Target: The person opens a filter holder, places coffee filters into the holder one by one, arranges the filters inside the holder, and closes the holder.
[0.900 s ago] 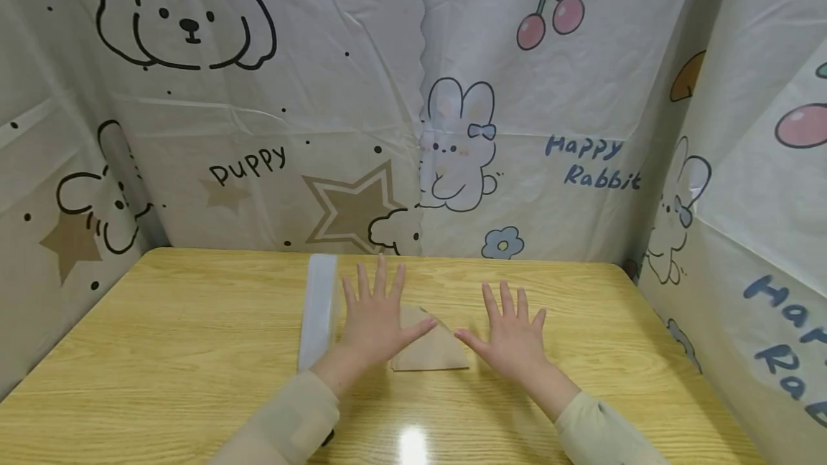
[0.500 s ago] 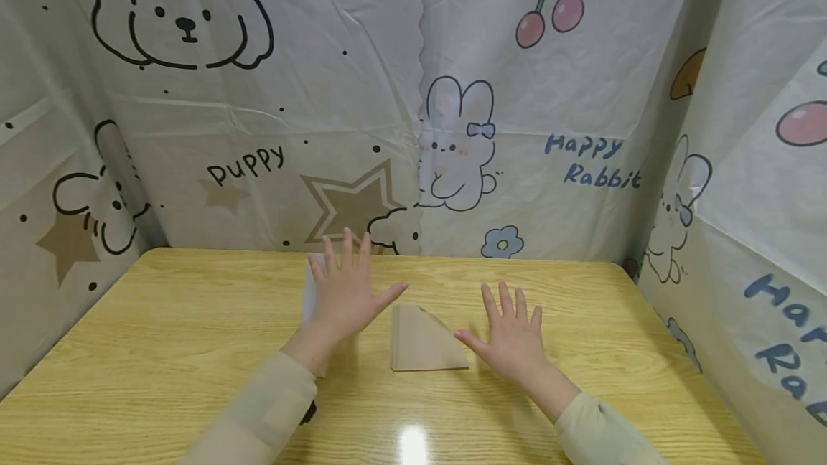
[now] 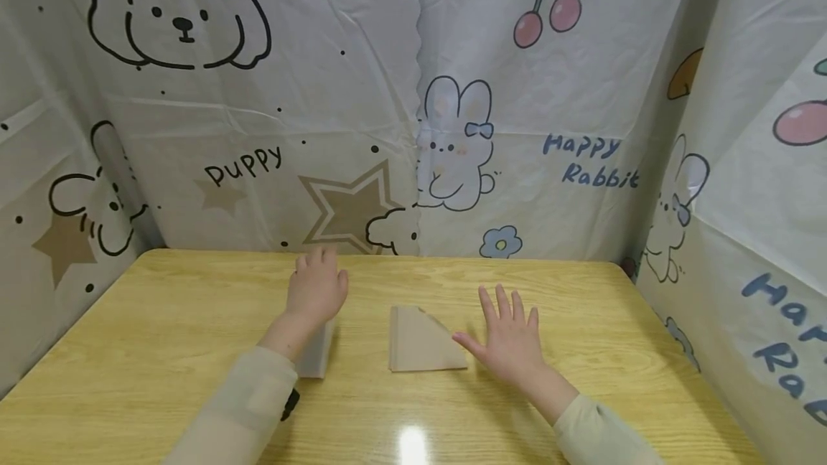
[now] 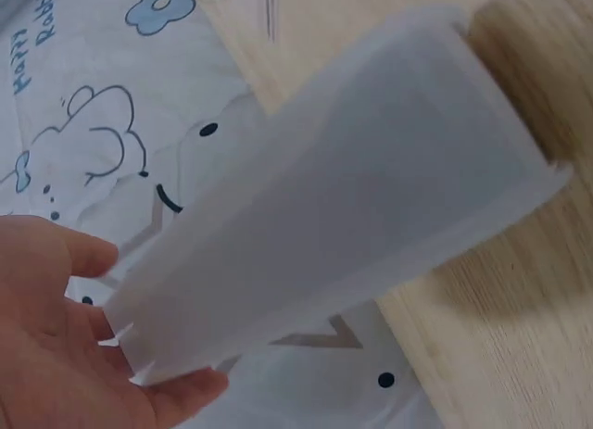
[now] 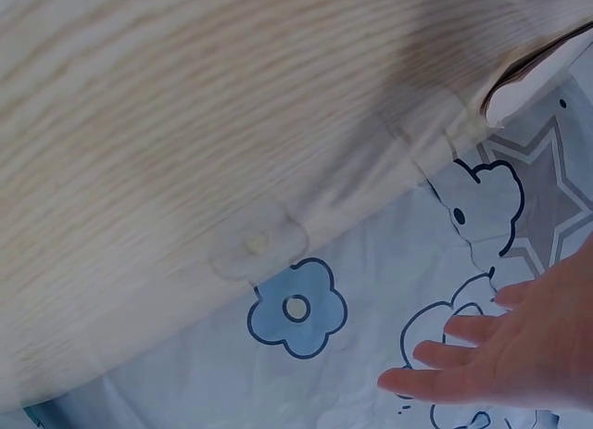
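A long, whitish, translucent box-like pack (image 4: 315,188) lies lengthwise on the table, left of the middle. My left hand (image 3: 316,293) is at its far end and hides much of it in the head view. In the left wrist view, the left hand's fingers (image 4: 190,392) bend round that end, with the thumb on the opposite side. A fan-shaped stack of brown paper (image 3: 426,346), like cone coffee filters, lies flat at the table's middle. Just right of it is my right hand (image 3: 513,343), fingers spread and holding nothing; its thumb tip is close to the stack's right edge.
The wood-grain table (image 3: 194,321) has a printed fabric screen (image 3: 362,92) standing behind it and at both sides. A bright light reflection shows near the table's front. Something small and black (image 3: 291,404) shows at the left sleeve.
My left hand has moved left, away from the paper stack to the whitish pack's far end, and its spread fingers have bent. The right hand stays nearly in place.
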A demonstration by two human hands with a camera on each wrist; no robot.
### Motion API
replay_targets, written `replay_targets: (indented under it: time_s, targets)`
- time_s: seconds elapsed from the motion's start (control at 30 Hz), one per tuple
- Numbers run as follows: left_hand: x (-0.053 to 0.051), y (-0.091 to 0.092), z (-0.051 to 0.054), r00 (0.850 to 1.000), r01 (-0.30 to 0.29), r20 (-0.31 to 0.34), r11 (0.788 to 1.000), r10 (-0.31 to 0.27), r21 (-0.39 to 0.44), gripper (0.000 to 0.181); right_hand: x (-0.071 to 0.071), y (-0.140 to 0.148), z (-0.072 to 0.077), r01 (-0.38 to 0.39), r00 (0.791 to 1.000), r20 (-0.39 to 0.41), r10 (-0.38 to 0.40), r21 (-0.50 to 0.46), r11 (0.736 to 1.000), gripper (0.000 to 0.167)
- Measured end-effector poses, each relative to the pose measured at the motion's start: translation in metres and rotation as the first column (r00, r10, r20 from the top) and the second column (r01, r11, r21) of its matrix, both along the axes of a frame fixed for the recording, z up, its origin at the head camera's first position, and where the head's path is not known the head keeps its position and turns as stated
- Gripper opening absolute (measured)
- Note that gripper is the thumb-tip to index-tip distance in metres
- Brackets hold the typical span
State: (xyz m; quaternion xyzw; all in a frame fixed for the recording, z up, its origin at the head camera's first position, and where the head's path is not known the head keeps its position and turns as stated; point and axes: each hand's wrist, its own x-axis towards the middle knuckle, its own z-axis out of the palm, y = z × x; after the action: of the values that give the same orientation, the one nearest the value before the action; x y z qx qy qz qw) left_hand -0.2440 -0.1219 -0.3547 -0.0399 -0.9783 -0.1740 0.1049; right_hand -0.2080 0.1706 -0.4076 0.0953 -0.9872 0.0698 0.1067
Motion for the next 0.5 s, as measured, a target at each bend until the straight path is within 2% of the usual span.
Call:
replay_targets:
  time_s: [0.13,0.5]
  targets:
    - [0.001,-0.004,0.006,1.0,0.016,-0.012,1.0,-0.016,-0.001,0.039,0.0,-0.002,0.004,0.0,1.0,0.017,0.0,-0.001,1.0,0.086]
    - [0.004,-0.011,0.014,0.999,0.043,0.027,0.999,-0.044,0.031,0.035,0.002,-0.008,0.01,0.001,0.999,0.043,-0.003,0.045,0.999,0.075]
